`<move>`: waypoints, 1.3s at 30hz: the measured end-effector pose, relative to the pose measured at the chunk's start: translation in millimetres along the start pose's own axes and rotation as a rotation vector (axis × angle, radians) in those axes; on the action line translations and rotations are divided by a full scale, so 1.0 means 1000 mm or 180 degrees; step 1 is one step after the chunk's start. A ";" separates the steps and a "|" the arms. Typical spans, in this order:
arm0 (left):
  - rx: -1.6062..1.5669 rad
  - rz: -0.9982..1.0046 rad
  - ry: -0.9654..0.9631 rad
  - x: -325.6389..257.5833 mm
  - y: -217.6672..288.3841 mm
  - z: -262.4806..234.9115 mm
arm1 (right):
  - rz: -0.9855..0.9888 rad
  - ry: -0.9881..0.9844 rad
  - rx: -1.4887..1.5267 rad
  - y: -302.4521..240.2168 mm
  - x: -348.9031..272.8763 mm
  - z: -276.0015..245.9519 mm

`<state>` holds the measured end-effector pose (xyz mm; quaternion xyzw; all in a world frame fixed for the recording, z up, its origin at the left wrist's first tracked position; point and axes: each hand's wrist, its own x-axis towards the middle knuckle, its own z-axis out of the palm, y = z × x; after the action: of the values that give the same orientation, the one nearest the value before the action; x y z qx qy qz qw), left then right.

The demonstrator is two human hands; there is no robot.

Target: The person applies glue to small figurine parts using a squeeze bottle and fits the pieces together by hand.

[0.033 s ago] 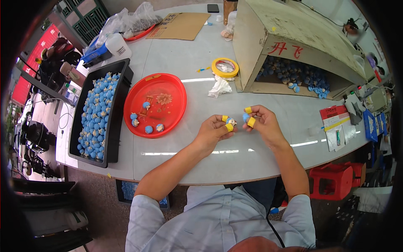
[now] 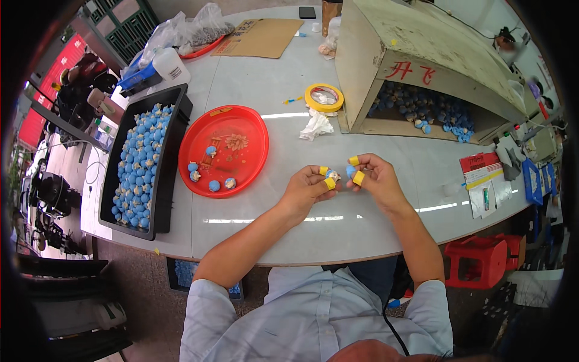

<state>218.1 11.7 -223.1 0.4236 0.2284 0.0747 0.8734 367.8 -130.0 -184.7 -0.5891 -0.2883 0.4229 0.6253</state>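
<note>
Over the near middle of the table, my left hand [image 2: 304, 188] pinches a small blue-and-white ball-shaped figure [image 2: 334, 175] between thumb and fingers. Close to its right, my right hand [image 2: 381, 181] holds a small round blue piece [image 2: 350, 171] between thumb and index finger. The two pieces sit nearly together; I cannot tell whether they touch. Yellow tape wraps the thumb and a finger of each hand. To the left lies a red round tray [image 2: 256, 160] with several loose blue pieces and blue-and-white figures.
A black bin [image 2: 161, 205] of blue-and-white figures stands at the left. A box-like wooden hood [image 2: 356, 90] at the back right shelters more blue pieces. Yellow tape roll [image 2: 310, 100], crumpled tissue [image 2: 316, 125] and flat cardboard [image 2: 265, 39] lie farther back. A red stool [image 2: 476, 259] stands below right.
My right hand with the blue piece has shifted very slightly left, toward my left hand. My left hand is almost unmoved.
</note>
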 end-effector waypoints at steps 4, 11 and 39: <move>-0.0006 -0.0030 -0.0003 0.000 -0.001 0.001 | -0.0070 -0.0011 -0.0274 0.010 0.000 0.010; -0.0021 -0.0032 -0.0004 0.001 0.000 -0.001 | -0.0371 0.0044 -0.0367 0.032 0.007 0.010; -0.0411 -0.0207 -0.0241 0.002 -0.002 0.001 | -0.1010 0.0076 -0.0564 0.031 0.006 0.002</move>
<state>220.4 10.5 -225.4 0.3612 0.2036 0.0448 0.9089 363.3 -125.3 -215.3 -0.5939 -0.4063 0.2849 0.6332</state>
